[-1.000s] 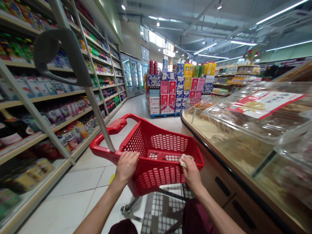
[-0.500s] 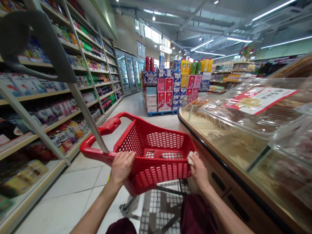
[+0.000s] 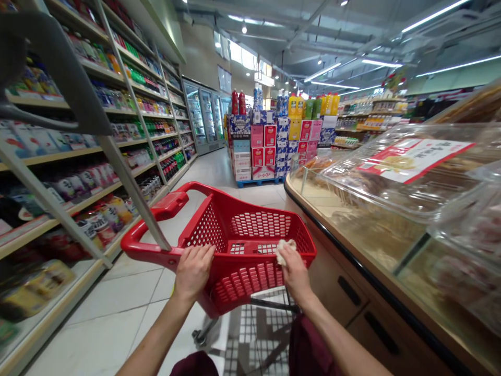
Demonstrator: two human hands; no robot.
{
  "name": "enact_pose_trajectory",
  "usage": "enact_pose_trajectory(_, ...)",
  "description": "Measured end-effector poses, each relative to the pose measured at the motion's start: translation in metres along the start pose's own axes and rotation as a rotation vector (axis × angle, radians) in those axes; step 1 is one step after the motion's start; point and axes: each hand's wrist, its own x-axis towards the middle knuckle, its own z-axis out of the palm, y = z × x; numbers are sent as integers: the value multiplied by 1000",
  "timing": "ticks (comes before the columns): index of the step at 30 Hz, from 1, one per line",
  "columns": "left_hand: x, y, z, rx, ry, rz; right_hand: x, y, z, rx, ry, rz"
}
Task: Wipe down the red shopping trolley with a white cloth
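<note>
A red plastic shopping cart (image 3: 242, 277) with a perforated basket stands sideways before me. My left hand (image 3: 193, 271) grips the near rim of its basket, close to the handle end, fingers curled over the edge. My right hand (image 3: 295, 271) is closed on a crumpled white cloth (image 3: 285, 251), pressed against the same near rim further right. A grey metal pole (image 3: 135, 193) rises from the handle side of the cart, with a dark grey loop (image 3: 66, 78) at its top left. The palms and the undersides of the fingers are hidden.
Shelves of bottled drinks (image 3: 152, 112) line the left side. On the right is a display counter (image 3: 352, 245) holding clear plastic food boxes (image 3: 391, 172). Ahead, stacked drink cartons (image 3: 263, 151) stand on a blue pallet (image 3: 254, 183). Glass-door fridges (image 3: 205, 117) are at the back.
My right hand has slid left along the near rim with the white cloth, away from the far corner. My left hand keeps its grip; the cart has shifted slightly left in view.
</note>
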Motion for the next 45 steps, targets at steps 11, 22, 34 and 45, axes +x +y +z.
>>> enact_pose_trajectory(11, 2, 5, -4, 69, -34, -1, 4, 24, -11, -22, 10, 189)
enact_pose_trajectory(22, 9, 23, -14, 98, -100, -41, 23, 31, 0, -20, -46, 210)
enact_pose_trajectory(34, 17, 32, -42, -110, -18, -96, 47, -21, 43, 170, -98, -97)
enact_pose_trajectory(45, -8, -22, -80, -86, 45, -423, 66, -140, 49, 561, 13, -165)
